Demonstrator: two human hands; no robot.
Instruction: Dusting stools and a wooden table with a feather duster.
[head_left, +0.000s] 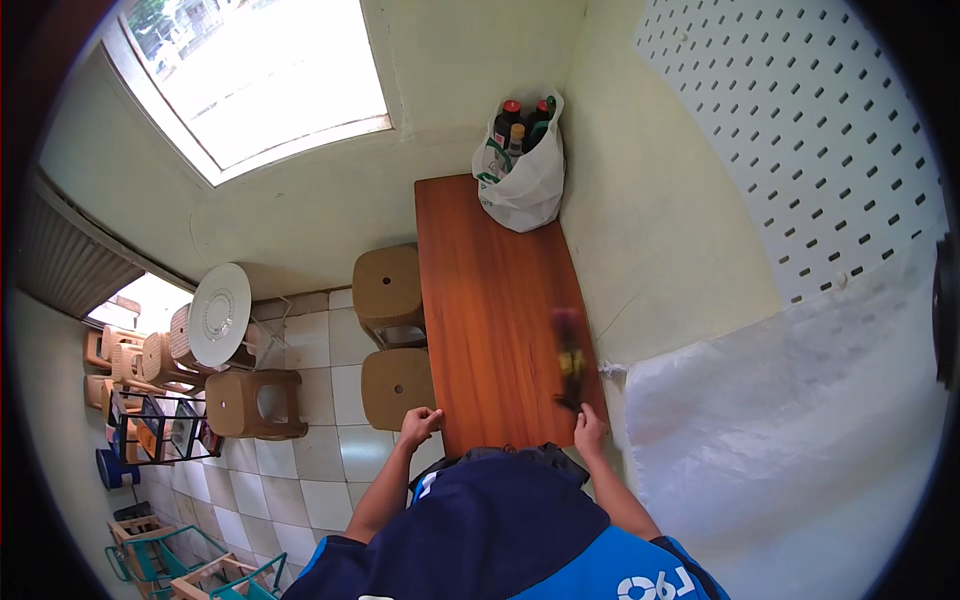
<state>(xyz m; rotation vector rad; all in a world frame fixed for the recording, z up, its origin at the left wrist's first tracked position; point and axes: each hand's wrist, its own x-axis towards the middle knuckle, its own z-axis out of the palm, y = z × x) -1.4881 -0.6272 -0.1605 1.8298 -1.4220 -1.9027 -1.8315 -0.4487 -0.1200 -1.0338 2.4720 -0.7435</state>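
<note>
A reddish-brown wood-grain table stretches away in front of me. In my right hand, near the table's right edge, is a slim item blurred by motion. It shows pink at its far end, yellow in the middle and dark near my fingers; its kind cannot be made out. My left hand has its fingers curled at the table's left edge, close to the near corner. Whether those fingers grip the edge is unclear.
A white plastic bag of bottles stands at the table's far end against the wall. Two brown plastic stools line the left side. Further left are a round white table, more stools and a black-framed rack. White plastic sheeting hangs at right.
</note>
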